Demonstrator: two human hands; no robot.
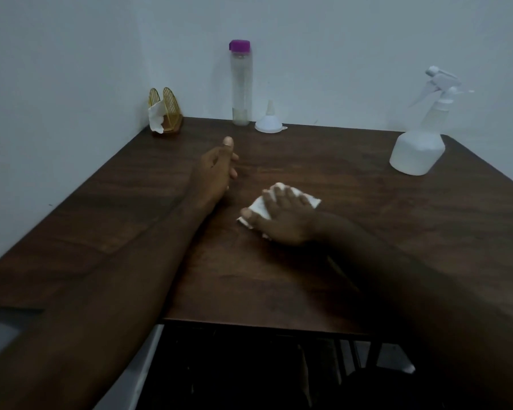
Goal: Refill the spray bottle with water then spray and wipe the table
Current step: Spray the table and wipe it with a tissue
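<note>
Right hand [282, 217] presses a white tissue [259, 206] flat on the dark wooden table [116, 217], a little toward the person from its middle.

The right hand's fingers lie spread and fairly straight over the tissue, thumb out at its left edge, pushing down on it, not pinching. The left hand [216, 170] is just beside it to the left, above the tabletop, fingers loosely apart, thumb pointing up, holding nothing. The spray bottle [418, 149] stands upright near the far right edge of the table, well apart from both hands. Along the back wall stand a tall clear bottle [241, 84] with a purple cap and, just beside it, a white funnel [269, 121] resting mouth down. A gold napkin holder [163, 113] with a white napkin sits in the far left corner.
</note>
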